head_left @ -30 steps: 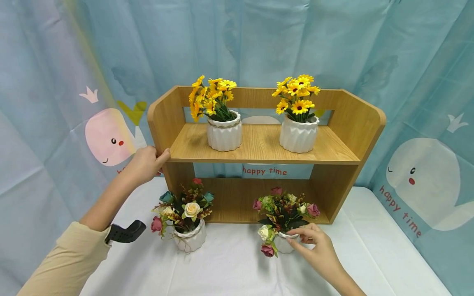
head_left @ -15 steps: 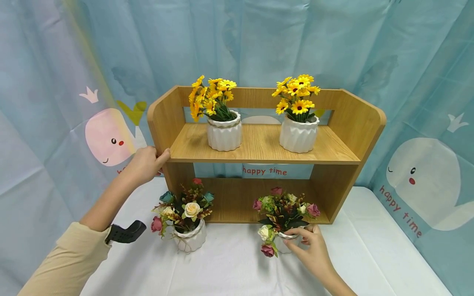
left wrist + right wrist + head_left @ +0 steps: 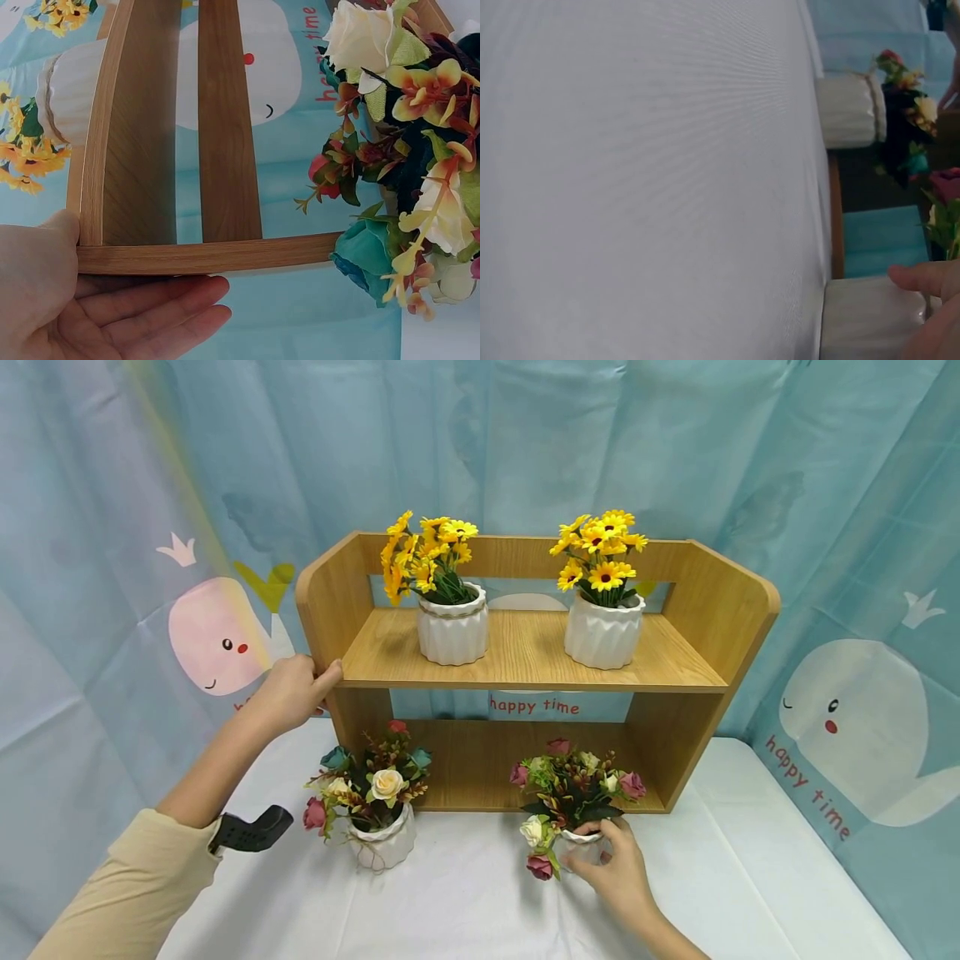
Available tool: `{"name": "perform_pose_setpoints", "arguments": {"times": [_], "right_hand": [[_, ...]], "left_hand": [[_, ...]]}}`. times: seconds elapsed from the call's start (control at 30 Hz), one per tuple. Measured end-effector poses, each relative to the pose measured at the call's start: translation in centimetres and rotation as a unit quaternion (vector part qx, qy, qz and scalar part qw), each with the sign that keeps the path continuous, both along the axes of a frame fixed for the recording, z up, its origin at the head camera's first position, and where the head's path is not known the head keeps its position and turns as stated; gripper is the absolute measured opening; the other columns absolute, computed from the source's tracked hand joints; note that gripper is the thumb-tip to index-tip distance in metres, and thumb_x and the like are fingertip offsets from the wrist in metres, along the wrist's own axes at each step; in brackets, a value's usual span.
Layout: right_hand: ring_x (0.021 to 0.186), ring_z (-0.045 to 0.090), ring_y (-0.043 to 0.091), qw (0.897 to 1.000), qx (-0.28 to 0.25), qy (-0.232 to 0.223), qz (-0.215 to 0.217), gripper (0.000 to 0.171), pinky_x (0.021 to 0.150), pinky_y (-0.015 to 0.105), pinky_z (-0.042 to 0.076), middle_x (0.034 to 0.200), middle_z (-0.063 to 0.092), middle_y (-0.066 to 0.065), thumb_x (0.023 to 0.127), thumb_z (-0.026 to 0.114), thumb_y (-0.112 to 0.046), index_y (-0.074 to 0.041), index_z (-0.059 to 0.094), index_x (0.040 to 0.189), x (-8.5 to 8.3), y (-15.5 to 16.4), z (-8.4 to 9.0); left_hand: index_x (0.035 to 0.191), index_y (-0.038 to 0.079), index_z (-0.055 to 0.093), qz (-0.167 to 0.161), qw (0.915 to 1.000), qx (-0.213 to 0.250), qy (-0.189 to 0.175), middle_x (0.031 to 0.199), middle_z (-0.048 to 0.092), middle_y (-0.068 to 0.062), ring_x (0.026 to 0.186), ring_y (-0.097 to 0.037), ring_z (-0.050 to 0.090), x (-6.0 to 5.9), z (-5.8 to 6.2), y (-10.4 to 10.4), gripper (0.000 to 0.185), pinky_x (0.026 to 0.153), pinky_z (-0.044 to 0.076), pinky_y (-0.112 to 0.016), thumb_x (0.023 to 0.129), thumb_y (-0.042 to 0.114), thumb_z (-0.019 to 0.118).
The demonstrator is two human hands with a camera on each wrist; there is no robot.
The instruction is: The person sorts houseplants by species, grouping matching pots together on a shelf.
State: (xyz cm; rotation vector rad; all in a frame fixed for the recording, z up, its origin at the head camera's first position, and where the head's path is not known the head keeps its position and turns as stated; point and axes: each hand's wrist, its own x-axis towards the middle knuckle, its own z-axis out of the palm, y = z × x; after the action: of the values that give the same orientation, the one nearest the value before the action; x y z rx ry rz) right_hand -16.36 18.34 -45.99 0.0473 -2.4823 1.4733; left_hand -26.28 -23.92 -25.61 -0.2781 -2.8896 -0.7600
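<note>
The small white ribbed ceramic pot of mixed roses [image 3: 573,847] stands on the white tablecloth [image 3: 465,902], before the wooden two-tier shelf [image 3: 525,664]. The right hand [image 3: 611,872] wraps its body: likely light, brittle; grip the pot, not the stems. The left hand [image 3: 288,693] clasps the shelf's side.

The right-hand rose pot [image 3: 581,847] is standing upright on the white table [image 3: 465,902], just in front of the shelf's lower opening. It is a small white ribbed pot holding a mixed bunch of pink, cream and dark red roses with green leaves, one cream and one pink bloom drooping over its left side.

The wooden shelf [image 3: 525,652] is standing upright at the back of the table, a two-level light oak unit with rounded side panels.
</note>
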Motion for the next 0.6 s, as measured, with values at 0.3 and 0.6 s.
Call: {"name": "perform_pose_setpoints", "arguments": {"times": [0.3,0.6], "right_hand": [[0.112,0.057,0.030,1.000,-0.026,0.011,-0.008,0.034,0.089,0.055,0.057,0.113,0.058,0.016,0.072,0.091,0.005,-0.002,0.068,0.097,0.15,-0.56,-0.34],[0.106,0.058,0.025,0.999,-0.010,0.031,-0.030,0.034,0.086,0.051,0.059,0.108,0.060,0.013,0.070,0.090,0.008,-0.004,0.069,0.093,0.06,-0.74,-0.57]], "left_hand": [[0.079,-0.007,0.063,-0.004,1.0000,0.000,-0.004,0.077,0.072,-0.024,0.064,-0.025,0.072,0.04,0.11,0.01,0.059,0.056,0.053,-0.032,0.112,0.034,0.036],[0.079,-0.008,0.064,-0.003,1.0000,-0.001,-0.004,0.072,0.071,-0.017,0.064,-0.024,0.071,0.04,0.17,0.02,0.060,0.056,0.054,-0.032,0.112,0.033,0.036]]}}
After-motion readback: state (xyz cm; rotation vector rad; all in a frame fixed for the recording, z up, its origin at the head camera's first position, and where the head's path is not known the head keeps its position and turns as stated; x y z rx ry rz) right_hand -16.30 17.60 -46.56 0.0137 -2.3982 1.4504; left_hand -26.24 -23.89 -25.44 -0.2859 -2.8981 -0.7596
